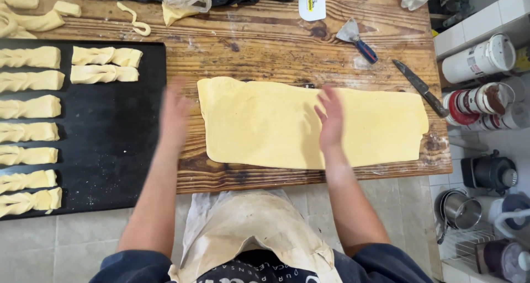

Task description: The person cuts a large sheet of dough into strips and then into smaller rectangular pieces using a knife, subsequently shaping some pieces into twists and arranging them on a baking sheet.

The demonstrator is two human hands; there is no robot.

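A wide flat sheet of yellow dough (265, 123) lies on the wooden table (259, 46). My right hand (331, 117) is over the middle of the sheet, fingers spread and blurred, holding nothing. My left hand (175, 115) hovers by the sheet's left edge, above the gap between it and a black baking tray (110, 150); it is blurred too and holds nothing. Several twisted dough strips (30, 131) lie in rows on the tray.
A knife (419, 87) lies by the sheet's far right corner. A blue-handled scraper (358, 40) and a white plastic scraper (312, 1) lie behind the sheet. Dough scraps (33, 18) sit at the back left. Tubs and cans (480, 79) stand right of the table.
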